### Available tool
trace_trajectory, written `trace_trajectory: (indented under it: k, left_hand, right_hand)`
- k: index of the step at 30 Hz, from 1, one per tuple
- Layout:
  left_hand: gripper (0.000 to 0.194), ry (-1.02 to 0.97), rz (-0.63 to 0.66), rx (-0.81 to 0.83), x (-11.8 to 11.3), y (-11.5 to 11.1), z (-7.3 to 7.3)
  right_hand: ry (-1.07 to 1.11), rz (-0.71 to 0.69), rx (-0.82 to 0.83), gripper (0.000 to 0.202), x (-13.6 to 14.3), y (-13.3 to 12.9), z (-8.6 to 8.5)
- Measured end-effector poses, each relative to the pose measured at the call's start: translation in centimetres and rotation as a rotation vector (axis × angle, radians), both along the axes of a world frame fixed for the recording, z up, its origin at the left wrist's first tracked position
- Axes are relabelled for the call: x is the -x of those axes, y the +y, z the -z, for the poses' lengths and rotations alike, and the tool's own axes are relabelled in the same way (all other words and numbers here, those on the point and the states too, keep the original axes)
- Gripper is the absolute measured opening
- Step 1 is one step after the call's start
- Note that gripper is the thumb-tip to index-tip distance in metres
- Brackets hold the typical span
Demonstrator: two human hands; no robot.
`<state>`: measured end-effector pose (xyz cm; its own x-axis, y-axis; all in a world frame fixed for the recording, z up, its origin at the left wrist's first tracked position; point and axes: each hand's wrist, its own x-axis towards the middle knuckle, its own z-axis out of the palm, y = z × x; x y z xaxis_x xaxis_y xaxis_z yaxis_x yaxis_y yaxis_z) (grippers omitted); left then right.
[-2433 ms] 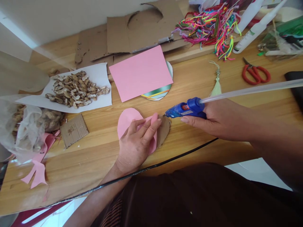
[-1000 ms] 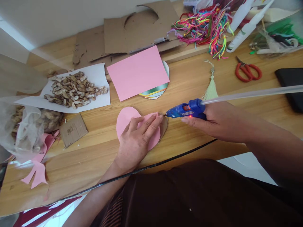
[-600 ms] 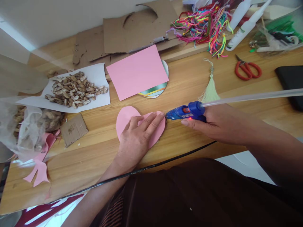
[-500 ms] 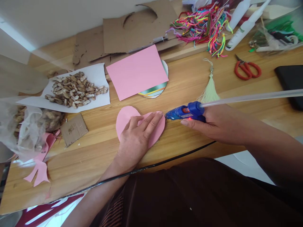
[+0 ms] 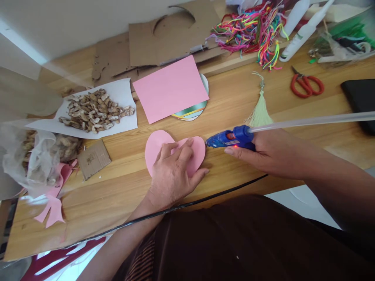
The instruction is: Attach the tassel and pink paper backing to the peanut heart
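A pink paper heart [image 5: 158,146] lies on the wooden table. On top of it rests my left hand [image 5: 174,171], its fingers spread and slightly bent, the thumb stretched past the heart's lower right edge. My right hand [image 5: 272,154] is closed around a blue hot glue gun [image 5: 231,137], whose nozzle points left and is at the heart's right edge; whether it touches I cannot tell. A red light glows by my right thumb. A long translucent glue stick [image 5: 310,118] sticks out of the gun's back. The gun's handle is hidden in my palm.
Behind the heart lie a pink sheet [image 5: 171,88] and cardboard [image 5: 164,43]. Brown shells [image 5: 96,111] are heaped on white paper at left. A pale tassel [image 5: 260,109], red-handled scissors [image 5: 307,85] and coloured threads [image 5: 252,29] are at right. A black cord [image 5: 216,194] crosses the front edge.
My left hand's fingers have drawn back from the heart's right lobe and bent, and the thumb has come out to the right. The glue gun stays by the heart's edge.
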<state>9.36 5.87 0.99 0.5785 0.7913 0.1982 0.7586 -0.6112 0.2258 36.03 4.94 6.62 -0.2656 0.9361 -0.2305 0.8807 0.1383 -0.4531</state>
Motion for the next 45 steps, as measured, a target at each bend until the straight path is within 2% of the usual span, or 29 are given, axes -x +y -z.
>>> trace_trajectory:
  k: [7,12,18,24,35,45]
  left_hand:
    - [0.052,-0.007,-0.002,0.003,-0.1,0.0,0.1]
    - [0.044,0.015,-0.024,0.025,-0.5,-0.3,-0.2]
    - [0.053,0.004,-0.015,0.063,-1.1,-0.6,-0.1]
    - [0.052,0.043,-0.021,0.09,-1.1,-0.5,0.0]
    - [0.052,0.056,-0.031,0.115,-1.1,-0.6,0.3]
    - [0.054,0.054,-0.016,0.12,-0.9,-0.6,0.5]
  right_hand:
    - [0.023,-0.023,-0.038,0.043,0.2,-0.2,-0.2]
    - [0.007,-0.022,-0.044,0.043,0.1,-0.4,0.0]
    - [0.01,0.013,-0.004,0.046,-0.1,-0.8,0.2]
    - [0.007,0.029,0.002,0.045,0.0,-0.8,0.1]
    - [0.005,0.015,-0.101,0.046,0.1,-0.4,0.8]
    - [0.004,-0.001,-0.107,0.043,0.0,-0.4,0.8]
